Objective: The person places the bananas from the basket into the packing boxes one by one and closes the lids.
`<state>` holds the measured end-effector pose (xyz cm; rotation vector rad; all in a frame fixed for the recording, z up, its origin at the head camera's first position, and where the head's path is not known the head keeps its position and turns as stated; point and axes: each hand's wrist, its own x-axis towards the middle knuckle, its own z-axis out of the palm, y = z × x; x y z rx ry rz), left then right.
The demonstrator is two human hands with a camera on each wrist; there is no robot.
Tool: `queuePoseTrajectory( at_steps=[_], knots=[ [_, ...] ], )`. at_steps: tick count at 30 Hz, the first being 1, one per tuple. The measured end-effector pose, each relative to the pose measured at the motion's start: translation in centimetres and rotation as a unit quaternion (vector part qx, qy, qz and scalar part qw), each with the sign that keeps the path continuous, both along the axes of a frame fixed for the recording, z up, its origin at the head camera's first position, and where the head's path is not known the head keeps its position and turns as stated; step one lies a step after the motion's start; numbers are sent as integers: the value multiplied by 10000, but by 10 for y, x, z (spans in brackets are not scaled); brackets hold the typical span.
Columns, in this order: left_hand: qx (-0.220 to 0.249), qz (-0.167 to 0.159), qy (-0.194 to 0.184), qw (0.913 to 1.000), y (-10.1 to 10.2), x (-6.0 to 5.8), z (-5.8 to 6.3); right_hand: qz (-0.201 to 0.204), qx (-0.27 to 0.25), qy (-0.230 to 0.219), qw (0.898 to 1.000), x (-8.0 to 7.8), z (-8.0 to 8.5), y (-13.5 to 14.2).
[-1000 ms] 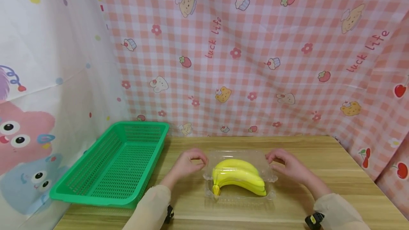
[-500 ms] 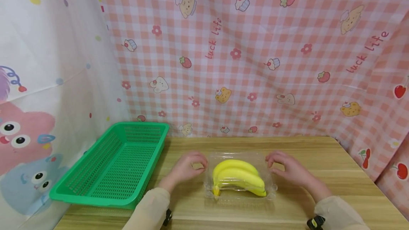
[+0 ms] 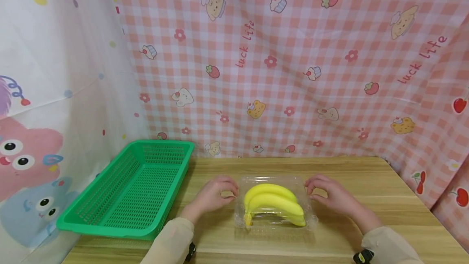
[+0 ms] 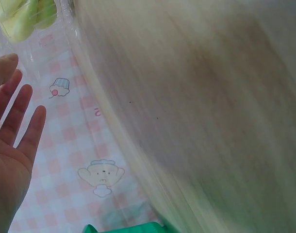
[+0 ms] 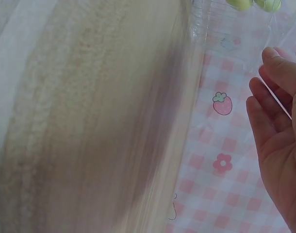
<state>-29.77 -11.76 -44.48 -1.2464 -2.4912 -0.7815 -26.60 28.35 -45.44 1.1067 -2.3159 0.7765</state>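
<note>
A clear plastic clamshell box (image 3: 275, 228) stands on the table with a bunch of yellow bananas (image 3: 272, 203) inside, its lid lying low over them. At the box's left side is my left hand (image 3: 214, 194), thumb and fingers curved loosely by the lid's edge. My right hand (image 3: 331, 194) mirrors it at the right side, fingertips close to the lid. In the left wrist view, the left fingers (image 4: 25, 99) are spread and relaxed beside the plastic. The right wrist view shows the right fingers (image 5: 259, 97) nearly straight, with the banana ends (image 5: 241, 4) behind plastic above them.
A green plastic basket (image 3: 161, 219) with slotted walls stands on the wooden table (image 3: 271, 249) at the left. A pink checked curtain (image 3: 293, 31) hangs behind the table, and a white printed curtain (image 3: 84, 72) hangs at the left.
The clear lid has come down over the bananas, its raised ridge moving toward the front of the box. Both hands have sunk slightly at the sides. The basket has stayed put.
</note>
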Motion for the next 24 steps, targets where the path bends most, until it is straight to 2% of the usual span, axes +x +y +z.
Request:
queuePoseTrajectory(
  at_steps=[7,15,18,24],
  knots=[
    [-151,-41,205,9997,-1,1,0,-95,154,223,9996,3,1,1],
    [-697,109,497,9963,-2,8,4,-342,402,428,9977,10,3,1],
    [-919,89,786,9926,-3,12,7,-442,554,443,9965,14,5,1],
    [-1095,-123,1708,9791,-6,17,7,-523,805,681,9931,22,11,-1]
  ],
)
